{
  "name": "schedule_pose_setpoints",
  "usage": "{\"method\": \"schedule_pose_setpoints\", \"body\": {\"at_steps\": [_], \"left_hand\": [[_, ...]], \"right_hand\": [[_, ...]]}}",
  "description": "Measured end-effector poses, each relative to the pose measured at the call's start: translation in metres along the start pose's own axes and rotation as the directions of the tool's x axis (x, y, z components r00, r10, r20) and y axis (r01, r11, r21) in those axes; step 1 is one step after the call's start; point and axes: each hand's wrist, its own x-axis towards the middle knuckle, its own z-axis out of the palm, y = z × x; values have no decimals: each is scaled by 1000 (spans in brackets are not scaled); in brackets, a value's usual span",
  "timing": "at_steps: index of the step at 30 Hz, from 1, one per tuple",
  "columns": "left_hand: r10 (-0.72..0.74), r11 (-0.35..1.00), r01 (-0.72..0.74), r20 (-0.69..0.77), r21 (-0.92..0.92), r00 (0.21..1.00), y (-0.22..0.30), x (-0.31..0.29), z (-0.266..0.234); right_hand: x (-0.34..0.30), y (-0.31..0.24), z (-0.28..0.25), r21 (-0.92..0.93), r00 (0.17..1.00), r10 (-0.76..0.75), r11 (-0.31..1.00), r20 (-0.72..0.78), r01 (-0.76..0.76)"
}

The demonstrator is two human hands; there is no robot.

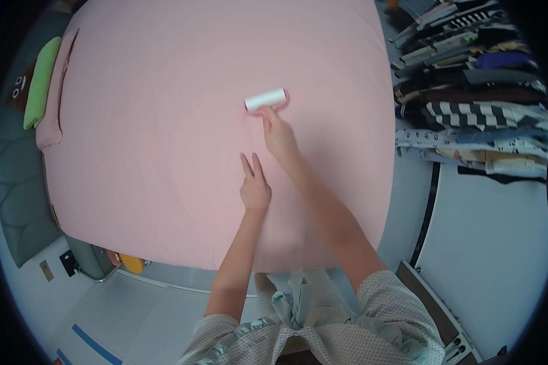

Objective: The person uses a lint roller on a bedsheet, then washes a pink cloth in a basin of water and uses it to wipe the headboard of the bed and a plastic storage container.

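Student: What did the right hand (281, 135) hold?

Instructor: It was closed on the handle of a lint roller (265, 100); the grip was largely hidden by the hand. The white cylinder in its pink frame lay against the pink bedsheet (146, 164), well in from the bed's near edge and closer to its right edge than its left.

Student: And the left hand (256, 192)?

Instructor: Partly open and holding nothing. Two fingers were extended and spread in a V, the others tucked from view. It appeared to rest on the bedsheet, between the roller and the near edge.

Student: What bordered the bed?

Instructor: Hanging garments (475, 115), beyond its right edge.
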Motion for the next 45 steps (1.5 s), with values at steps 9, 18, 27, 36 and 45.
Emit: {"method": "schedule_pose_setpoints", "body": {"at_steps": [9,18,27,36,45], "left_hand": [[-75,991,68,60,114,995,9,27,3],[-175,983,180,-96,41,980,0,-23,7],[-141,984,138,13,113,990,-23,-73,-7],[-86,989,95,-79,115,993,-74,4,-30],[110,994,-106,-172,36,979,-138,120,-39]], "right_hand": [[80,-1,19,-52,999,19,998,25,-18],[-154,14,-68,-13,988,61,998,141,-60],[-371,47,-183,-125,836,304,952,456,-278],[-191,-42,-111,-219,890,-18,967,456,132],[29,-45,103,-37,997,73,997,-2,-73]]}}
